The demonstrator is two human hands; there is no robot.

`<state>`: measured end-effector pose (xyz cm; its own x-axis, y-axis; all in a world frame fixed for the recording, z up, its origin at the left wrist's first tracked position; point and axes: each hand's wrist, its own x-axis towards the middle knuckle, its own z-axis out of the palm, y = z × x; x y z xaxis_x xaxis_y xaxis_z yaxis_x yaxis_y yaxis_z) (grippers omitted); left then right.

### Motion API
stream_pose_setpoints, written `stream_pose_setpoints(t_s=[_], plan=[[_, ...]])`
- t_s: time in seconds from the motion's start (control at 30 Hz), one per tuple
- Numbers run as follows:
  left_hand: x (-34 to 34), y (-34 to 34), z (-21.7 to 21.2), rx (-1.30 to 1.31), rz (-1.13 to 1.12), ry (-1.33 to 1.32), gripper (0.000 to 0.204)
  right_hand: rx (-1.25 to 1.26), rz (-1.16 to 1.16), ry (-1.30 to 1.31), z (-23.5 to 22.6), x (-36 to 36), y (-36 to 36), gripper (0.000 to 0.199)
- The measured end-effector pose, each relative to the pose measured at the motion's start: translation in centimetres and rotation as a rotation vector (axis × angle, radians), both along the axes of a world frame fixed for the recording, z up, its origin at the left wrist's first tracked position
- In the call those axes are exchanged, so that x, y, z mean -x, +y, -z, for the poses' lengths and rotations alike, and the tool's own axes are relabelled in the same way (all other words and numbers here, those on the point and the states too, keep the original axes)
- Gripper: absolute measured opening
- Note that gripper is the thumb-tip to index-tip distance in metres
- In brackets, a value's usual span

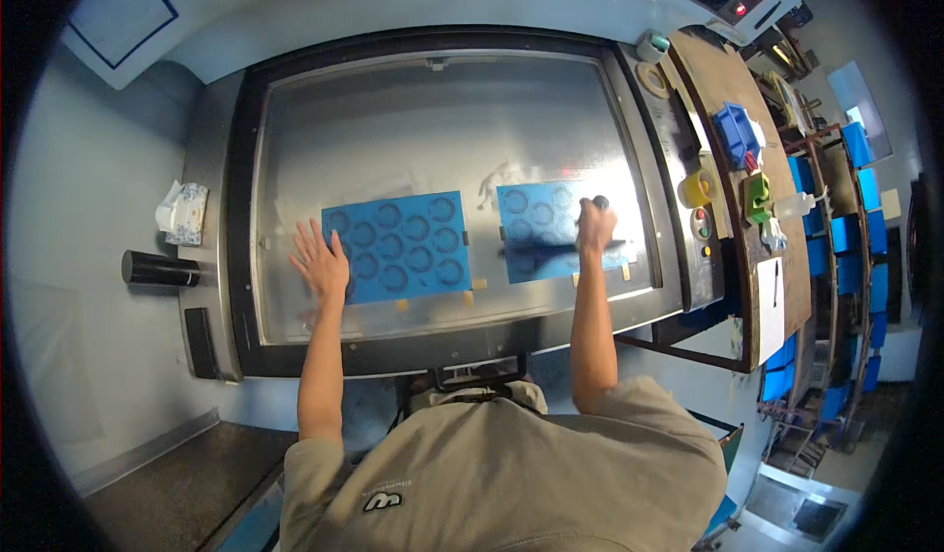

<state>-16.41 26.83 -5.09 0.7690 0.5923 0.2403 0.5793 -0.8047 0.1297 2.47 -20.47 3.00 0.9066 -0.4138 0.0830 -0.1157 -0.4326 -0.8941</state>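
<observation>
Two blue sheets lie side by side on the metal bed. The left blue sheet (403, 226) bears several dark ring shapes. My left hand (322, 262) rests flat with its fingers spread at the left edge of that sheet. Over the right blue sheet (521, 265), my right hand (595, 226) is closed round a dark-handled tool (602, 201), whose dark end sticks out above the fist. A long dark blurred shape (541, 250) stretches across the sheet below this hand; I cannot tell whether it is the tool's head or a shadow.
A dark frame (246, 188) surrounds the bed. Control buttons (703, 232) and a tape roll (653, 82) are along its right side. Farther right, a wooden table (733, 90) carries a blue bin (736, 134) and a squeeze bottle (795, 205). Tissues (184, 215) and a black cylinder (157, 269) stand left.
</observation>
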Motion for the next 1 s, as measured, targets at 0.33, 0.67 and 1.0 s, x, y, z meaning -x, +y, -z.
stream_pose_setpoints(t_s=[0.33,0.67,1.0], plan=[[-0.2,0.0,-0.4,0.03,-0.049,-0.057,0.057,-0.464,-0.178,-0.211,-2.7,-2.9,9.0,0.016],[4.9,9.6,-4.7,0.392,0.237,0.158,0.059,-0.015,-0.429,-0.276,-1.5,6.6,37.7,0.037],[5.8,9.8,-4.7,0.353,0.244,0.165,0.051,0.051,-0.432,-0.132,-2.4,4.4,37.4,0.032]])
